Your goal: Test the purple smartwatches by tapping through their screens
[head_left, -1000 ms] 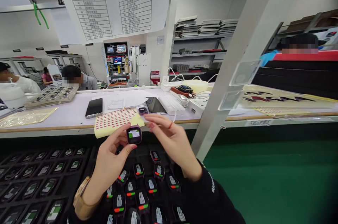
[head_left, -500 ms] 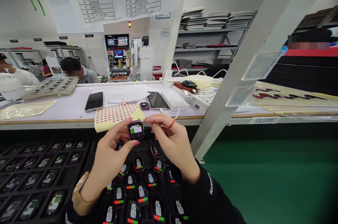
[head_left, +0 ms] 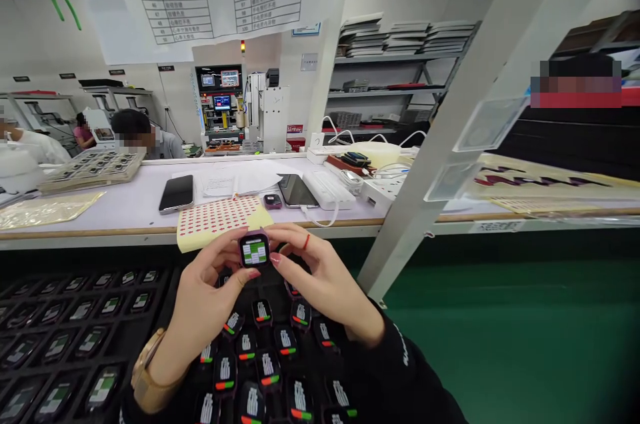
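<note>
A purple-cased smartwatch without a strap (head_left: 255,249) is held up in front of me, its lit screen showing green and white blocks. My left hand (head_left: 207,294) grips it from the left, thumb along the lower edge. On the opposite side, my right hand (head_left: 317,274) pinches the case edge between thumb and index finger. Beneath both hands lies a black tray (head_left: 273,404) of similar watches with white text and red-green bars on their screens; my hands hide part of it. At the left, another black tray (head_left: 75,381) holds rows of watches showing green and white screens.
On the shelf ahead lie a yellow sheet of red stickers (head_left: 217,219), a phone (head_left: 177,193), a dark tablet-like device (head_left: 297,191), a small purple watch case (head_left: 273,201) and a power strip (head_left: 383,192). A slanted metal post (head_left: 440,144) stands at right. Co-workers sit beyond.
My right hand has moved left and closed onto the watch's right edge. The watch screen has gone from one small green block to several green and white blocks.
</note>
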A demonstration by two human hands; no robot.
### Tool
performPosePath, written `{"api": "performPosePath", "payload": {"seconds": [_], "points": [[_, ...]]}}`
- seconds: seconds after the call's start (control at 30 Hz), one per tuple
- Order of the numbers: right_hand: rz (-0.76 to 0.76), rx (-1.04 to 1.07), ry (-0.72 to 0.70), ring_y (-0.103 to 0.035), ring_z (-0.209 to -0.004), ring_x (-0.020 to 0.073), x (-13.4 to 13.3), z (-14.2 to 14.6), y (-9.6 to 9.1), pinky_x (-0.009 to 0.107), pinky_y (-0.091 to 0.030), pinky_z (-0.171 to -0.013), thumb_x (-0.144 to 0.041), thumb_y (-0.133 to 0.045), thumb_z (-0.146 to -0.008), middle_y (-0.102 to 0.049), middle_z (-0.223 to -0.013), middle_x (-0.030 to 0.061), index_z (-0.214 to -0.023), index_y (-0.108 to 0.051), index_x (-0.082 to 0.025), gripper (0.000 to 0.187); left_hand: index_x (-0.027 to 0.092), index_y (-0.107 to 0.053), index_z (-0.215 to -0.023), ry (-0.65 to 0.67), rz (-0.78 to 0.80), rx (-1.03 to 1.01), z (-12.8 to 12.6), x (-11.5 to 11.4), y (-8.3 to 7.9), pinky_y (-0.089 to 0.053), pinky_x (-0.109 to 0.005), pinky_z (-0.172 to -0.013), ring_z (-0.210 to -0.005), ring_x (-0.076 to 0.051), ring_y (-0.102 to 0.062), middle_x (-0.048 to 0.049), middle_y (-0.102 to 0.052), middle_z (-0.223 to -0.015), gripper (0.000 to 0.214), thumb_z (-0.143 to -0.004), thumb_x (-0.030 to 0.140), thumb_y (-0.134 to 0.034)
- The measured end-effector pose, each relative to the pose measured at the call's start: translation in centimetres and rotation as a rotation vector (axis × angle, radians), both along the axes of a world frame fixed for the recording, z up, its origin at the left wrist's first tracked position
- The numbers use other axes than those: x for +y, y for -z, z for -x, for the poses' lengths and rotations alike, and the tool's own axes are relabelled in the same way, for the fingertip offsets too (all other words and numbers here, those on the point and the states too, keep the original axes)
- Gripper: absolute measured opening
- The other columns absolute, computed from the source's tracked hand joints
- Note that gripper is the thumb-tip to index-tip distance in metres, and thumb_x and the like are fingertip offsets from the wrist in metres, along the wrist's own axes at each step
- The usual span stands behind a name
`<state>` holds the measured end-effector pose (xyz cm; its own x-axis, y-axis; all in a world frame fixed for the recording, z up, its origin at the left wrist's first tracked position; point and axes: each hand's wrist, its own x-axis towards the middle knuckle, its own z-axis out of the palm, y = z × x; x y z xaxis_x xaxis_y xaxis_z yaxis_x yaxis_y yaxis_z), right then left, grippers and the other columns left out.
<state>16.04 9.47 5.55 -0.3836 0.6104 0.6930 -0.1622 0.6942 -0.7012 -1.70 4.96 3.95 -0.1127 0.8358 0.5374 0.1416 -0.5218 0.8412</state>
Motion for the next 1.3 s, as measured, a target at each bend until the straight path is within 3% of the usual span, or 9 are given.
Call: {"api": "performPosePath", "payload": {"seconds": [0.1,0.23,0.37,0.5,0.67,0.83,1.07,1.3], "points": [[0.01,0.046,0.024,-0.062,-0.099,0.0222,0.0,0.3,0.1,0.03,-0.052,-0.075,-0.016,-0.058,-0.09,-0.066,-0.112,0.0055,-0.105,-0.072,-0.021,0.021,0.03,-0.066,-0.12,0.008,-0.006,-0.006,-0.1,0.0,0.0,-0.055,-0.019,-0.081,-0.086,-0.012,-0.065,0.0015,-0.071,-0.102,0.044,-0.079,0.017,-0.078],[0.043,0.075,0.1,-0.064,-0.095,0.023,-0.2,1.1,0.5,0.03,-0.052,-0.073,-0.02,-0.063,-0.089,-0.067,-0.108,0.0062,-0.103,-0.072,-0.019,0.016,0.029,-0.067,-0.119,-0.004,-0.003,-0.007,-0.3,0.0,-0.1,-0.055,-0.019,-0.08,-0.084,-0.012,-0.066,0.0011,-0.071,-0.099,0.043,-0.079,0.017,-0.077],[0.024,0.069,0.152,-0.065,-0.095,0.0243,-0.2,1.5,0.5,0.03,-0.054,-0.068,-0.027,-0.062,-0.091,-0.069,-0.104,0.007,-0.101,-0.072,-0.019,0.016,0.025,-0.068,-0.118,-0.033,-0.013,0.01,-0.3,0.0,-0.3,-0.056,-0.023,-0.078,-0.081,-0.014,-0.065,-0.0009,-0.071,-0.096,0.042,-0.078,0.017,-0.077],[0.006,0.098,0.211,-0.064,-0.101,0.0259,0.0,0.8,0.1,0.033,-0.056,-0.075,-0.037,-0.06,-0.097,-0.069,-0.107,0.0073,-0.101,-0.072,-0.021,0.021,0.024,-0.066,-0.12,-0.028,-0.01,0.013,-0.3,0.0,-0.2,-0.056,-0.026,-0.081,-0.084,-0.016,-0.066,-0.0024,-0.071,-0.1,0.043,-0.078,0.02,-0.077],[0.124,0.263,0.2,-0.066,-0.097,0.024,-0.1,-0.2,0.0,0.037,-0.056,-0.087,-0.033,-0.071,-0.094,-0.07,-0.1,0.0045,-0.119,-0.067,-0.023,0.027,0.028,-0.065,-0.121,-0.066,0.002,0.04,-0.2,0.0,-0.1,-0.056,-0.023,-0.082,-0.087,-0.014,-0.066,0.0003,-0.071,-0.1,0.045,-0.079,0.021,-0.078],[0.181,0.226,0.061,-0.068,-0.085,0.0227,-0.9,0.0,0.0,0.033,-0.058,-0.078,-0.031,-0.075,-0.092,-0.071,-0.095,0.005,-0.093,-0.073,-0.02,0.012,0.031,-0.066,-0.121,-0.098,-0.026,0.084,-0.3,-0.1,-0.1,-0.055,-0.02,-0.08,-0.084,-0.012,-0.067,0.003,-0.071,-0.099,0.045,-0.079,0.018,-0.078],[0.257,0.147,0.158,-0.065,-0.069,0.0205,-1.1,1.2,0.4,0.028,-0.052,-0.061,-0.031,-0.075,-0.085,-0.072,-0.082,0.0053,-0.082,-0.072,-0.018,0.013,0.035,-0.068,-0.117,-0.098,-0.031,0.083,-0.8,-0.1,-0.1,-0.055,-0.014,-0.077,-0.079,-0.008,-0.067,0.0065,-0.071,-0.095,0.047,-0.077,0.015,-0.079],[0.231,0.139,0.175,-0.062,-0.064,0.0183,-1.1,1.1,-0.1,0.025,-0.048,-0.055,-0.03,-0.073,-0.083,-0.07,-0.076,0.0042,-0.079,-0.072,-0.017,0.013,0.035,-0.067,-0.118,-0.112,-0.026,0.096,-0.7,-0.2,0.1,-0.055,-0.014,-0.077,-0.082,-0.009,-0.068,0.0065,-0.072,-0.094,0.048,-0.076,0.014,-0.079]]}}
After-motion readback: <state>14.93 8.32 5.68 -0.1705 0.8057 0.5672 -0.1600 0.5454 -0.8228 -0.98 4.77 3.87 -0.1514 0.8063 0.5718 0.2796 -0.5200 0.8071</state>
